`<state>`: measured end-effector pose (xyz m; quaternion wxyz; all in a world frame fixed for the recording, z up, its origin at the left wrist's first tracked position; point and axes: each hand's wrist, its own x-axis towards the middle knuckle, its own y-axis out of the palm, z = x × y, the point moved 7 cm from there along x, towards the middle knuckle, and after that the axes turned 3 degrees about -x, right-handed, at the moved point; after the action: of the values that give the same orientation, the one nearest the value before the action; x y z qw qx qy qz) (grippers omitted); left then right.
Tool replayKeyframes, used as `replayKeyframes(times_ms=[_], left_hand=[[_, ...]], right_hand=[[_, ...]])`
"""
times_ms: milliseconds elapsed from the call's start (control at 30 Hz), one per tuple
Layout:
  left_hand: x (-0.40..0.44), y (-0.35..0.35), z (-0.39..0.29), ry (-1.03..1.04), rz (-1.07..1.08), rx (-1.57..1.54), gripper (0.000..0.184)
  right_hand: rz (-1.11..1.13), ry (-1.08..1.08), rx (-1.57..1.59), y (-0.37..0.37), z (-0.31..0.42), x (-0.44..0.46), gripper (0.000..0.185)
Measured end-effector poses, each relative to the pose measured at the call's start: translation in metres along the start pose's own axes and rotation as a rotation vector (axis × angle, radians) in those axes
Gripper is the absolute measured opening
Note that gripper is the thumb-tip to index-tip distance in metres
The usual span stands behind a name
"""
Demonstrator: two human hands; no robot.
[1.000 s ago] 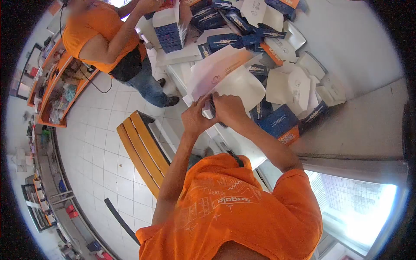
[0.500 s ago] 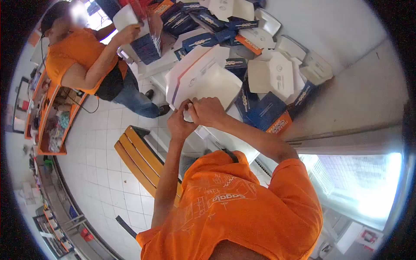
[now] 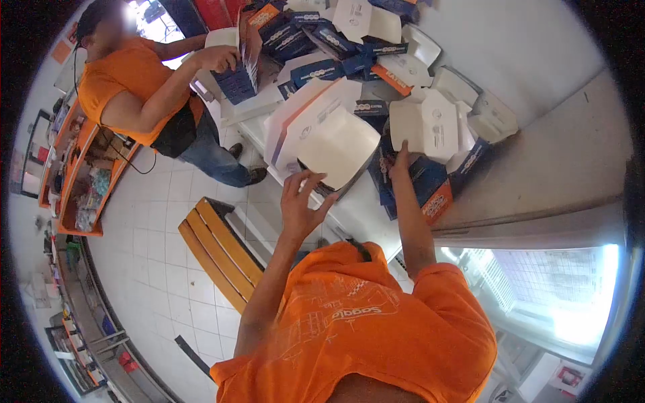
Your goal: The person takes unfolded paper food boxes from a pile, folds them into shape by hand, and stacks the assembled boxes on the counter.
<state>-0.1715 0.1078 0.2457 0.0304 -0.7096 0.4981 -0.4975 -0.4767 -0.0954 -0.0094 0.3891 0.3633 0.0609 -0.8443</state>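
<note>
An open white box (image 3: 341, 146) with its printed lid raised stands at the front edge of the counter. My left hand (image 3: 306, 205) is at its near corner, thumb and fingers spread apart with nothing between them. To the right, my right hand (image 3: 401, 163) reaches into the pile, at the lower edge of an open cream box (image 3: 424, 127) and beside a dark blue box (image 3: 426, 180). Its fingers are partly hidden among the boxes, so its grip is unclear.
A co-worker in an orange shirt (image 3: 131, 84) stands at the upper left with a hand on a stack of boxes (image 3: 235, 86). More blue and white boxes (image 3: 316, 70) are heaped along the counter. A slatted wooden bench (image 3: 218, 252) stands on the tiled floor.
Both hands were together at the near corner of the white box. My right hand has left it and moved right to the pile; the fingers of my left hand have spread.
</note>
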Motion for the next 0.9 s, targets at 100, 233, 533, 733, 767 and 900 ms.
replayKeyframes(times_ms=[100, 233, 533, 733, 767, 900], left_hand=[[-0.004, 0.009, -0.001, -0.007, 0.102, -0.026, 0.037], [-0.008, 0.017, 0.012, 0.052, 0.156, -0.038, 0.03], [-0.009, 0.022, 0.011, 0.034, 0.114, 0.025, 0.02], [-0.02, 0.015, 0.02, 0.051, 0.042, 0.214, 0.027], [-0.017, 0.011, 0.016, 0.067, 0.0, 0.184, 0.025], [-0.011, 0.008, 0.014, -0.001, 0.014, 0.113, 0.021]], right_hand=[[0.011, -0.125, -0.15, -0.001, 0.001, 0.077, 0.065], [0.096, -0.438, -0.171, 0.027, 0.072, 0.054, 0.06], [0.778, -1.134, -1.344, 0.117, 0.151, -0.209, 0.069], [0.604, -1.386, -1.665, 0.148, 0.103, -0.229, 0.042], [0.464, -1.508, -1.631, 0.15, 0.105, -0.219, 0.039], [0.439, -1.413, -1.826, 0.15, 0.107, -0.212, 0.047]])
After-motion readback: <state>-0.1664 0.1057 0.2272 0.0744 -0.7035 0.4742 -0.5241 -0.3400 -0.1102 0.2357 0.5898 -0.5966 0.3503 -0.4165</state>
